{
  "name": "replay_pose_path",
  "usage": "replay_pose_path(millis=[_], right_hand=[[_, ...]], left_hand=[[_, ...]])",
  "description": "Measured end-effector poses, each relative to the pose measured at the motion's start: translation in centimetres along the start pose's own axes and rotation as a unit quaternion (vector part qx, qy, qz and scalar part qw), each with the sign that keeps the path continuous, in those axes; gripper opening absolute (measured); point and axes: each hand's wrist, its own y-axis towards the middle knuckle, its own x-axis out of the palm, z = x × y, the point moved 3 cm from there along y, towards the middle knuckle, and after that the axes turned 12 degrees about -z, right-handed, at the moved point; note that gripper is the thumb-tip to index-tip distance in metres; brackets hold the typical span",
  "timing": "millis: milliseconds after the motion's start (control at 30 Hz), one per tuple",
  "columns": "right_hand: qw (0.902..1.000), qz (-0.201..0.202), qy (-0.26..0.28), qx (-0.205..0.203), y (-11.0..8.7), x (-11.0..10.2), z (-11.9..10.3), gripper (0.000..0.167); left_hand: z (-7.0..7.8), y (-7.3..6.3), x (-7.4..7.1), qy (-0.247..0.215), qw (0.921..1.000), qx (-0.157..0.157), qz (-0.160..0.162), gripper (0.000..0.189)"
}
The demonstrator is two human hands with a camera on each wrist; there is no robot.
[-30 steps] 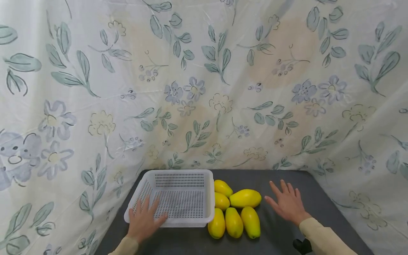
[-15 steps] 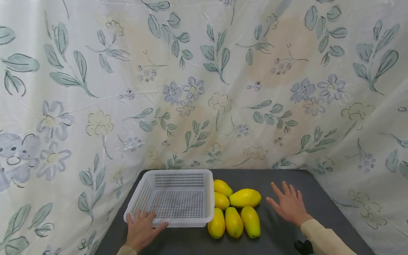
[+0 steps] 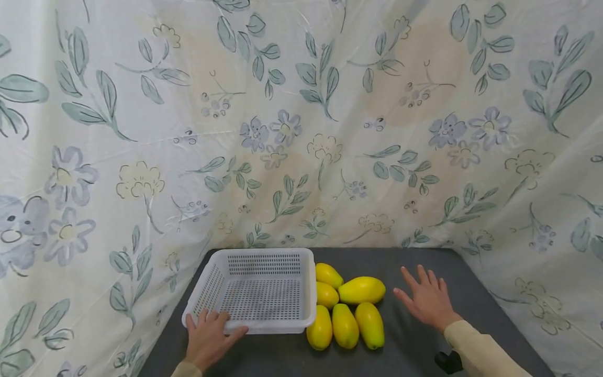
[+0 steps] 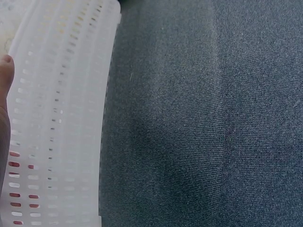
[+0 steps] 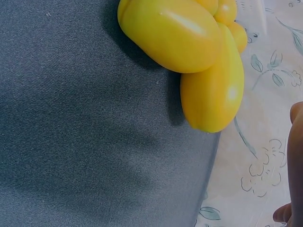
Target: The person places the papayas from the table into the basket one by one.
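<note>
A white perforated plastic basket (image 3: pixel 264 298) stands at the left of the dark table. My left hand (image 3: pixel 209 337) grips its near rim toward the left corner, fingers bent over the edge. Through the holes of the basket wall (image 4: pixel 61 118), reddish patches of fingers show in the left wrist view. Several yellow papayas (image 3: pixel 345 327), some tinged green, lie against the basket's right side. To their right my right hand (image 3: pixel 428 298) is held with fingers spread, touching none of them. In the right wrist view the nearest papayas (image 5: pixel 213 92) are apart from the hand.
A dark cloth-covered table (image 3: pixel 405 335) carries everything. Behind and on both sides hangs a floral curtain (image 3: pixel 301 157). A small black object (image 3: pixel 447 362) sits by the right forearm.
My left hand has come down and back from over the basket to its near rim, and its fingers have bent over it. The right hand, basket and papayas have hardly moved.
</note>
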Motion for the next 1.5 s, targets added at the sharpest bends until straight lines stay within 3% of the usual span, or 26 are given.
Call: replay_pose_path(millis=[233,533,900,1233,1500], right_hand=[[1.0000,-0.002,0.002,0.001,0.0,0.1,-0.2,0.080],[0.9998,0.012,0.012,-0.014,0.2,-0.4,-1.0,0.076],[0.9974,0.020,0.039,-0.058,0.4,-0.1,-3.2,0.070],[0.9849,-0.096,0.125,-0.071,0.8,2.7,-5.6,0.073],[0.9673,-0.137,0.205,-0.061,0.7,6.4,-6.3,0.071]], left_hand=[[-0.1,-0.1,0.0,0.002,0.9998,0.007,0.016,0.069],[0.2,0.2,-0.4,-0.005,0.9999,-0.006,-0.012,0.070],[0.3,0.6,-0.1,-0.009,0.9999,0.001,-0.004,0.069],[0.0,0.7,0.3,-0.003,0.9998,-0.007,-0.020,0.074],[0.2,0.6,0.3,0.002,0.9996,-0.013,-0.025,0.074]])
